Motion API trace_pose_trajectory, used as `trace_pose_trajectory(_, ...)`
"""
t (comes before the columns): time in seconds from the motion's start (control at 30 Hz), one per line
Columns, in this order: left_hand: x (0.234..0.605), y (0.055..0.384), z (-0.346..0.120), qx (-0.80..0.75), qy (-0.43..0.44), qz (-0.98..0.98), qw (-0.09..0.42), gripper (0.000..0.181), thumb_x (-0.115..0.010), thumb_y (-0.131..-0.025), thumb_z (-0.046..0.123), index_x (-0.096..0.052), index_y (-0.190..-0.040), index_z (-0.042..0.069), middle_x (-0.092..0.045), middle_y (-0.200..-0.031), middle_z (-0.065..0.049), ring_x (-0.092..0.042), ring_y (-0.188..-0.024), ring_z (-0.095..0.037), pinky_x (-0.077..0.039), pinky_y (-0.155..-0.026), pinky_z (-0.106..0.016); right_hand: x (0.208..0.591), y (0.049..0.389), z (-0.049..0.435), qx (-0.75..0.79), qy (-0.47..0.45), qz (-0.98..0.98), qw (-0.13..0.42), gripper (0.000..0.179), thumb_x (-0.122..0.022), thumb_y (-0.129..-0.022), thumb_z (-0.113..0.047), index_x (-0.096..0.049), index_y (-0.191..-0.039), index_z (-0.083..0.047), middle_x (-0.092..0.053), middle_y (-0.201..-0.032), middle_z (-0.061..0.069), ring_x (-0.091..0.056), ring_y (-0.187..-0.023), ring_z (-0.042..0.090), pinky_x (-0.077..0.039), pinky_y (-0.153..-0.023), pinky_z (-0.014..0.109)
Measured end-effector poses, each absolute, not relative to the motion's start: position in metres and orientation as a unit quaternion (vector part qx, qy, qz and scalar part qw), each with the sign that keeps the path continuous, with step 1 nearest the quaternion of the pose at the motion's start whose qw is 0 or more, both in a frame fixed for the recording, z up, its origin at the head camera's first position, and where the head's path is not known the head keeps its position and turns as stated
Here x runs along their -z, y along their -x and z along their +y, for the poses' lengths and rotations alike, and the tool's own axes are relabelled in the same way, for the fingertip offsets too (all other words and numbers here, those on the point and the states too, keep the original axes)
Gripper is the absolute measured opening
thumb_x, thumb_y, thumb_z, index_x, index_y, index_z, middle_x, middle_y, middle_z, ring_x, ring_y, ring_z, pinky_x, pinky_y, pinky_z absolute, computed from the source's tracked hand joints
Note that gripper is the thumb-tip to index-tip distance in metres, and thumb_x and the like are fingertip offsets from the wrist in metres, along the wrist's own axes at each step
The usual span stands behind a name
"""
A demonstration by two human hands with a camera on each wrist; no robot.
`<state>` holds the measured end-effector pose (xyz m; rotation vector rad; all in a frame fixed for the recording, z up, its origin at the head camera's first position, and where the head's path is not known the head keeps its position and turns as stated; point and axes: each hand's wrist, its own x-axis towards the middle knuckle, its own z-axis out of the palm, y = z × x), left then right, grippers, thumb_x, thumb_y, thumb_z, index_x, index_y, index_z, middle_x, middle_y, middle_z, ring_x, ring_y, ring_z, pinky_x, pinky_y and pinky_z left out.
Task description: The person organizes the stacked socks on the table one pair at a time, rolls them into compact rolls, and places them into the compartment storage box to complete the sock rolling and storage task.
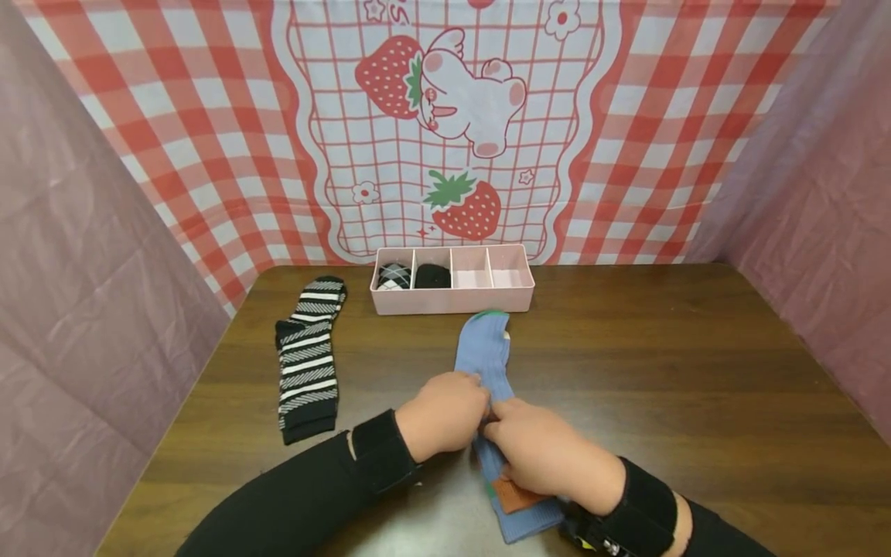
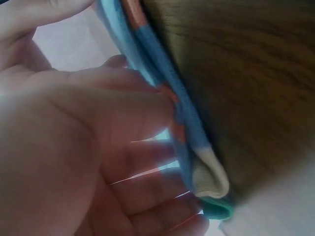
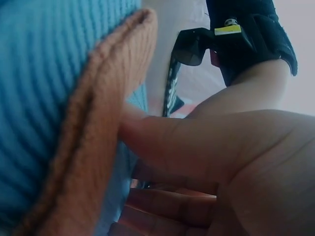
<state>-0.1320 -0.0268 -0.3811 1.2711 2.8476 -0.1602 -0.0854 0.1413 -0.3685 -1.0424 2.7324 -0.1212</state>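
A blue ribbed sock (image 1: pixel 483 344) lies lengthwise on the table, with a green toe, a beige heel patch and an orange band (image 1: pixel 517 495) near its lower end. My left hand (image 1: pixel 445 410) pinches its middle part from the left side. In the left wrist view, the thumb and fingers meet the edge of the layered blue fabric (image 2: pixel 170 73). My right hand (image 1: pixel 550 445) grips the sock from the right, just below the left hand. Its thumb (image 3: pixel 162 137) presses against the orange layer (image 3: pixel 93 123) in the right wrist view. Both sets of fingertips are partly hidden from above.
A striped black-and-white sock (image 1: pixel 308 363) lies flat at the left. At the back stands a pink divided box (image 1: pixel 452 302), with an argyle sock (image 1: pixel 394 276) and a black sock (image 1: pixel 433 276) in its two left compartments. Patterned cloth (image 1: pixel 452 139) hangs behind the table.
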Motion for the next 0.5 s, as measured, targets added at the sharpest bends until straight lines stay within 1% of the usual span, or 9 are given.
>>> trace_pose_trajectory(0.13, 0.380, 0.130, -0.038, 0.041, -0.398, 0.917, 0.006, 0.017, -0.067, -0.100, 0.029, -0.073, -0.089, 0.017, -0.066, -0.087, 0.001, -0.064, -0.087, -0.015, -0.055, -0.078, -0.029, 0.369, 0.084, 0.129, 0.034, 0.360, 0.926, 0.107, 0.044, -0.091, -0.076, -0.023, -0.075, -0.115, -0.010, -0.061, -0.109, 0.004, -0.059, -0.100, 0.020, -0.056, -0.079, 0.037)
trace_pose_trajectory(0.3, 0.380, 0.129, -0.051, 0.007, -0.376, 0.926, 0.018, 0.018, -0.068, -0.099, 0.026, -0.071, -0.086, 0.014, -0.065, -0.083, -0.001, -0.065, -0.079, -0.017, -0.056, -0.066, -0.033, 0.370, 0.086, 0.114, 0.023, 0.380, 0.919, 0.097, 0.041, -0.090, -0.078, -0.026, -0.075, -0.114, -0.011, -0.062, -0.110, 0.005, -0.058, -0.097, 0.019, -0.055, -0.078, 0.035)
trace_pose_trajectory(0.37, 0.379, 0.129, -0.056, -0.005, -0.368, 0.930, 0.020, 0.017, -0.069, -0.098, 0.025, -0.070, -0.085, 0.014, -0.064, -0.082, -0.002, -0.065, -0.078, -0.018, -0.056, -0.063, -0.034, 0.371, 0.087, 0.109, 0.018, 0.387, 0.917, 0.095, 0.041, -0.090, -0.079, -0.028, -0.075, -0.114, -0.011, -0.062, -0.110, 0.005, -0.057, -0.097, 0.019, -0.055, -0.079, 0.033)
trace_pose_trajectory(0.5, 0.378, 0.129, -0.065, -0.022, -0.360, 0.933, 0.018, 0.017, -0.069, -0.097, 0.022, -0.068, -0.083, 0.013, -0.064, -0.082, -0.003, -0.066, -0.078, -0.020, -0.056, -0.064, -0.036, 0.372, 0.088, 0.100, 0.011, 0.390, 0.916, 0.098, 0.040, -0.088, -0.081, -0.030, -0.075, -0.113, -0.011, -0.062, -0.110, 0.005, -0.057, -0.095, 0.018, -0.055, -0.077, 0.032)
